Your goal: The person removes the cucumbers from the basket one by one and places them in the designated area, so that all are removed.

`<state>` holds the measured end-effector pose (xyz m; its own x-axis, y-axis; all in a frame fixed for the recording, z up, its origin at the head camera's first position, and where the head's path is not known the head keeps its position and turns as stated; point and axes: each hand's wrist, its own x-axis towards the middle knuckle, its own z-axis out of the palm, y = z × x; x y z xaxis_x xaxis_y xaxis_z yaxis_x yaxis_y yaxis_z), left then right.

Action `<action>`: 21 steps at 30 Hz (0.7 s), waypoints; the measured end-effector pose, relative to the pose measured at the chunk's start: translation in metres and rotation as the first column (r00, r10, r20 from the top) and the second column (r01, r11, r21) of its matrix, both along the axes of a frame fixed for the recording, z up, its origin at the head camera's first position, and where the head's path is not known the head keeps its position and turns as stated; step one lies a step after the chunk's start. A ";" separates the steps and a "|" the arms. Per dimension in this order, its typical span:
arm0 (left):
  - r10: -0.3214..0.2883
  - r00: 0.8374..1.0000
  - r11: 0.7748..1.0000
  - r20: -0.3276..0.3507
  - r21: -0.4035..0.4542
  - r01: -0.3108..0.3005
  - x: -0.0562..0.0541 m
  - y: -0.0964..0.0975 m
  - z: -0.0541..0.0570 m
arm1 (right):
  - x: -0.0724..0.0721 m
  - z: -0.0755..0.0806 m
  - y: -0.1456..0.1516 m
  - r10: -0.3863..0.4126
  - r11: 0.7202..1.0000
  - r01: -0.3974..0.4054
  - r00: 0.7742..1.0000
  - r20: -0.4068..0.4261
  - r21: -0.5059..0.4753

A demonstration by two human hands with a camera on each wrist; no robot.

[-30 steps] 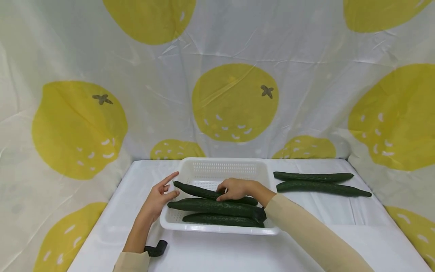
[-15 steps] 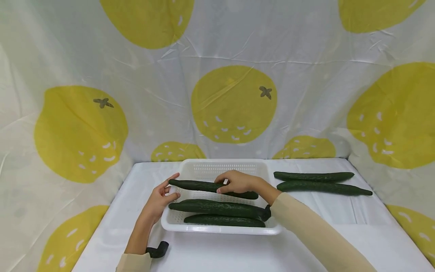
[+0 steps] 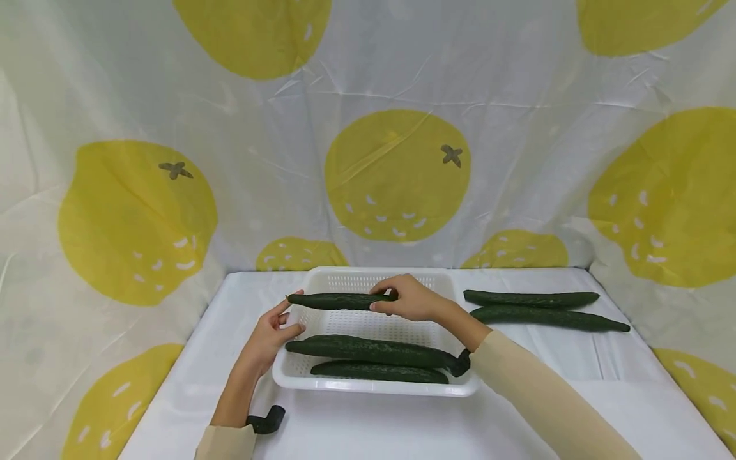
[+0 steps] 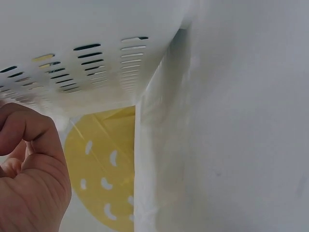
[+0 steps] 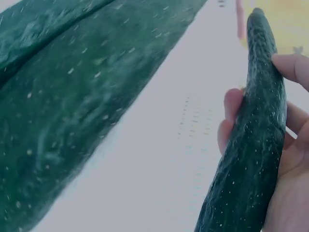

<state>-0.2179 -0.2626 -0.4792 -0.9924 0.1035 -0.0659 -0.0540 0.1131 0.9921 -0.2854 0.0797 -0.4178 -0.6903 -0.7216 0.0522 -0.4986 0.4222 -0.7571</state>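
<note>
My right hand (image 3: 415, 299) holds a dark green cucumber (image 3: 336, 301) above the back part of a white perforated basket (image 3: 374, 386). In the right wrist view, thumb and fingers wrap around this cucumber (image 5: 256, 125). Its narrow tip comes close to the left hand's index finger in the head view. Lower in the basket lie two more cucumbers, a thick one (image 3: 362, 349) and a thinner one (image 3: 376, 372) in front of it. My left hand (image 3: 267, 337) grips the basket's left rim, thumb on top; its curled fingers (image 4: 36, 135) show beside the slotted wall.
Right of the basket, two cucumbers (image 3: 531, 299) (image 3: 554, 318) lie side by side on the white-covered table (image 3: 368, 428). A white curtain (image 3: 517, 179) printed with yellow fruit hangs behind. Black wrist cameras (image 3: 267, 420) stick out from both forearms.
My right hand has lifted the cucumber from beside the others and carried it toward the basket's back side. The left hand has stayed at the rim.
</note>
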 end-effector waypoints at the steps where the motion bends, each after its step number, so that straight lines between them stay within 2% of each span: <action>1: 0.007 1.000 1.000 0.007 -0.003 -0.007 0.000 0.000 0.000 | 0.000 0.001 0.001 -0.012 1.000 0.012 1.000 -0.019 -0.010; 8: 0.036 0.999 0.999 0.038 -0.034 -0.035 0.001 0.003 0.003 | 0.005 0.014 0.013 -0.052 0.998 0.046 0.990 -0.128 -0.045; 15: 0.018 0.999 1.000 0.027 -0.013 -0.017 0.000 0.000 0.002 | 0.009 0.030 0.031 -0.060 0.996 0.047 0.984 -0.166 -0.079; 21: -0.004 1.000 1.000 0.011 -0.029 0.004 0.001 0.000 0.001 | 0.012 0.036 0.051 -0.084 0.994 0.067 0.973 -0.215 -0.083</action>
